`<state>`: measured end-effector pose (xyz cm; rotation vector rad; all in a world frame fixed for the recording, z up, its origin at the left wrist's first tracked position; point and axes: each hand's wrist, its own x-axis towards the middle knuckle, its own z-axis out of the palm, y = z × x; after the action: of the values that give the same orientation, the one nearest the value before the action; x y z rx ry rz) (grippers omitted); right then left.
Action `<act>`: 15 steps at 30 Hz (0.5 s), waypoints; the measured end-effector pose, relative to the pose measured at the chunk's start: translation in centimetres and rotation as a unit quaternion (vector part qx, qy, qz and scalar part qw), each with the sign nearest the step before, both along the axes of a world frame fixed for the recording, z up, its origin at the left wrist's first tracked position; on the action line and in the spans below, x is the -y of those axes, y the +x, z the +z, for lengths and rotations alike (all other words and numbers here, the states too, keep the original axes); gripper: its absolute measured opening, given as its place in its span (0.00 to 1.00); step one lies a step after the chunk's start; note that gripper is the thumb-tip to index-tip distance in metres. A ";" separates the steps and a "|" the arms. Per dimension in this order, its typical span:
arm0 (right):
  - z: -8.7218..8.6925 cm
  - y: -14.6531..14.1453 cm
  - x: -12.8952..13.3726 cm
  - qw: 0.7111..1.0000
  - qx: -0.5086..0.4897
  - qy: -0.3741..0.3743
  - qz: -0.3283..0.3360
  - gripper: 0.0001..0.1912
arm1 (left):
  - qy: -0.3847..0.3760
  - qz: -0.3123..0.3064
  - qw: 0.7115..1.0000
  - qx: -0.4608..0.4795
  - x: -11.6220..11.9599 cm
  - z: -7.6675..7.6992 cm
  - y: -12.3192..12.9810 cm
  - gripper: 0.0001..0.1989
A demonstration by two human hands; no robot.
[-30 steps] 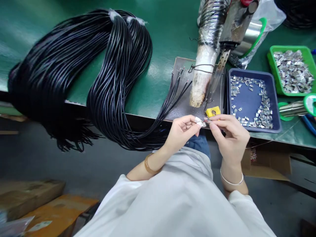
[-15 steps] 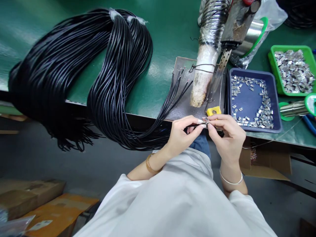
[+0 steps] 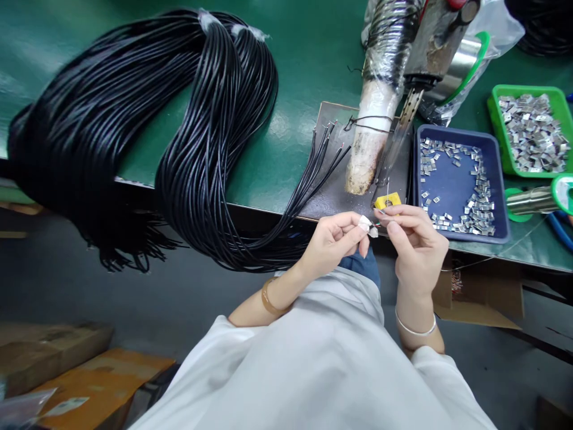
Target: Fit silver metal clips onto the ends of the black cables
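While pinching coloured wires point(image 3: 376, 225) in the left hand point(image 3: 339, 240), points them toward the right hand point(image 3: 418, 242), just beside and pinching a small piece point(image 3: 380, 212) too tiny to identify. Has a yellow block point(image 3: 387, 200) just beyond on the counter point(image 3: 295, 119), a blue tray point(image 3: 454, 185) farther right, and, lower left, a box point(image 3: 105, 373) bearing a label point(image 3: 68, 406) too blurred to read.

Since half a second ago, I have drawn the right hand point(image 3: 418, 246) slightly away from the left hand point(image 3: 338, 239) — thin coloured wire ends point(image 3: 376, 225) now show more clearly in the widened gap.
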<state>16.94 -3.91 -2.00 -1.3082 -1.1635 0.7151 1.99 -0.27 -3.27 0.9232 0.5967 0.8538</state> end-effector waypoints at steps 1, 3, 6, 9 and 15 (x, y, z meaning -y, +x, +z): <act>0.1 0.0 0.0 1.000 0.012 0.000 -0.002 0.04 | -0.010 -0.009 1.000 0.001 0.0 0.0 0.0 0.16; 0.3 0.0 0.1 1.000 0.028 -0.003 0.011 0.05 | -0.020 -0.020 1.000 0.002 -0.1 0.0 -0.1 0.18; 0.5 0.0 0.1 0.999 0.040 -0.004 0.028 0.05 | -0.030 -0.030 0.999 0.005 -0.1 -0.1 -0.2 0.19; 0.6 0.0 0.1 0.998 0.045 -0.004 0.034 0.05 | -0.038 -0.040 0.998 0.007 -0.1 -0.1 -0.3 0.19; -0.1 0.6 -0.2 0.996 -0.003 -0.013 0.084 0.05 | -0.039 -0.041 0.998 -0.005 -0.2 -0.1 -0.6 0.16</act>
<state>17.52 -3.72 -2.14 -1.2387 -1.2745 0.8578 1.43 -0.07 -3.32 0.8757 0.5920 0.7484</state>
